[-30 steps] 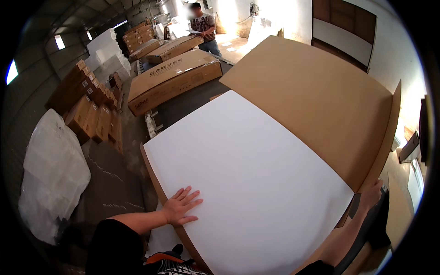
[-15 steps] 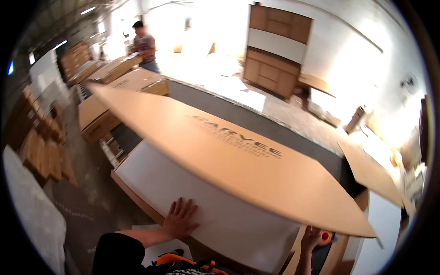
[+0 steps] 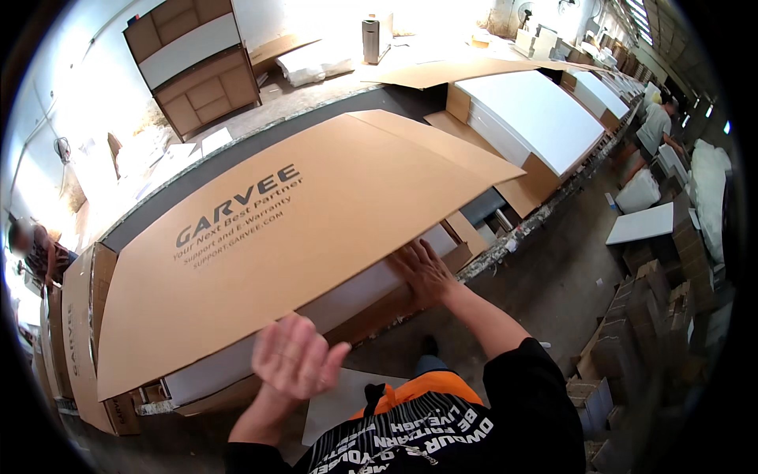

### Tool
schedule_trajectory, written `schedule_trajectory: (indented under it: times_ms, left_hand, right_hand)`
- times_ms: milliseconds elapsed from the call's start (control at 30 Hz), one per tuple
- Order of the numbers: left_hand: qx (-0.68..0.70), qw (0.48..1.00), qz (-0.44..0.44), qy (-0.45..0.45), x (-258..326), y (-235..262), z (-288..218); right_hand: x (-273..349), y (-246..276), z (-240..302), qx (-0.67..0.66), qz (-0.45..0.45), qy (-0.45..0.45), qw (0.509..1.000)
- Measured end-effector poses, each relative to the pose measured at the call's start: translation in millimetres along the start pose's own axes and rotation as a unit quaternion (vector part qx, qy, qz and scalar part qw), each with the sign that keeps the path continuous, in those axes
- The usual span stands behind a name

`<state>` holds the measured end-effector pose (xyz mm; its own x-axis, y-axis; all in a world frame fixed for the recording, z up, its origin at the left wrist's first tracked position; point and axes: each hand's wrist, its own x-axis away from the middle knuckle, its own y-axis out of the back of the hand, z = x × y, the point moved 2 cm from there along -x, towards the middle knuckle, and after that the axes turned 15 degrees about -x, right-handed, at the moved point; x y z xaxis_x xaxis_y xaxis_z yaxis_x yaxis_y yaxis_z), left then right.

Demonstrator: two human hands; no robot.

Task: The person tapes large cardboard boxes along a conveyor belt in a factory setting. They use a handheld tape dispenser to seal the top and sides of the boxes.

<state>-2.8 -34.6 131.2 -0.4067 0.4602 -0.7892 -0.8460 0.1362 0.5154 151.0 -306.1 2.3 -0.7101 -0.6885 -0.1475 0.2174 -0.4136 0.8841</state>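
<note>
A large cardboard lid [image 3: 332, 213] with dark print slants over the long box in front of me. Below its near edge shows a white panel [image 3: 365, 294] in the box. My left hand [image 3: 296, 359], a little blurred, is raised by the lid's near edge, its fingers open and holding nothing; whether it touches the edge I cannot tell. My right hand [image 3: 425, 272] reaches to the white panel under the lid's right part, fingers stretched out and open, tips partly hidden by the lid.
More open boxes with white panels [image 3: 529, 118] line the bench to the right. Packed cartons [image 3: 76, 332] stand at the left end, near a person [image 3: 43, 257]. Another person [image 3: 655, 130] works far right. Stacked cardboard [image 3: 639, 332] lies on the right floor.
My view has swung to the right. The lid has come down lower over the box. My left hand has come off the white panel; my right hand has left the lid's edge for the panel.
</note>
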Motion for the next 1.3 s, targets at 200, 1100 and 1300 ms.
schedule_trajectory:
  times_ms: [200,1100,1300]
  left_hand:
    - [-0.011,0.895,0.424,0.137,-55,-16,23]
    - [-0.075,0.649,0.744,-0.137,-26,-102,-16]
    - [0.138,0.9,0.406,0.081,-47,-296,122]
  right_hand:
    - [-1,-5,-6,-0.004,-0.018,-0.008,1.0]
    - [2,-31,5,-0.071,-0.419,0.059,0.903]
    - [2,-39,3,-0.066,-0.433,0.029,0.898]
